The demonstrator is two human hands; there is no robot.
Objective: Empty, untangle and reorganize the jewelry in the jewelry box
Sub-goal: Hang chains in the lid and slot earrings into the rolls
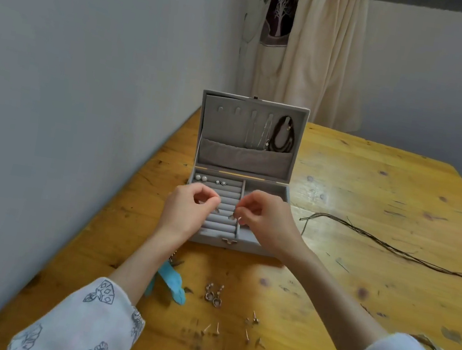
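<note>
Over the open box [231, 243], left hand [188, 207] and right hand [265, 219] each pinch a small earring [231, 216].

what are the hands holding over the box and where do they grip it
Each pinches a small earring by its top between fingertips: left hand one earring, right hand another.

Wooden table [371, 197], yellow-brown, surface scratched and marked with dark knots; its left edge runs along a plain grey wall [73, 74]. Cream curtain [318, 52] with a dark tree-print panel hangs beyond the table's far edge, at the room corner.
</note>
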